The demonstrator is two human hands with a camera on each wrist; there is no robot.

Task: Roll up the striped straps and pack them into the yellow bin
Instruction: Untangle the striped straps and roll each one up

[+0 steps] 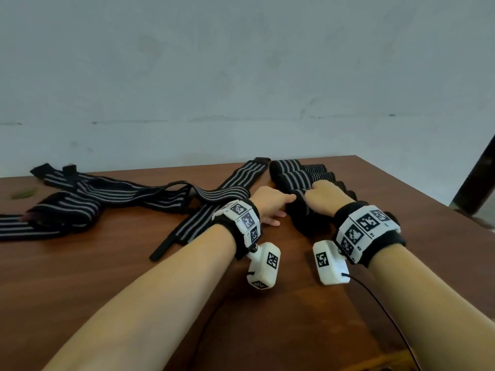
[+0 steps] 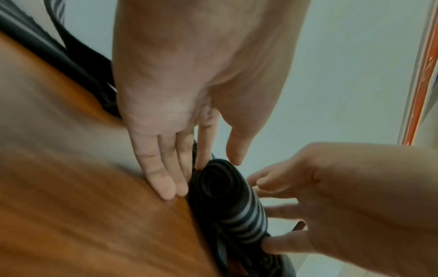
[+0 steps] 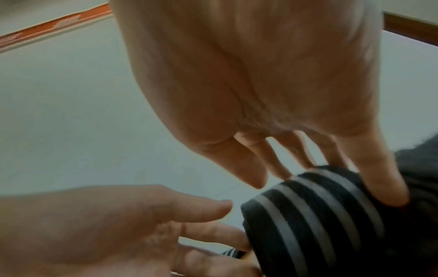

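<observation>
Straps: the roll [image 1: 301,210] you're working on sits on the counter [image 1: 107,263] between your hands, near edge of the finished row. Left hand [image 1: 270,204] has fingers [image 2: 166,180] straight and together, flat against the roll's spiral end; not gripping. Right hand [image 1: 325,196] is draped over the roll's top, fingers [image 3: 379,178] spread and lightly curved on the stripes. I'd judge you're squaring and seating this roll. Press the end flush so the layers don't telescope, and keep the top hand down until the tail sticks, or it may spring loose. Behind it, more finished rolls [image 1: 294,172] are lined up touching. Flat strap [image 1: 211,207] lies just left of your left wrist; tangled loose straps [image 1: 80,199] further left. Yellow bin isn't in view, so locate it before packing.
</observation>
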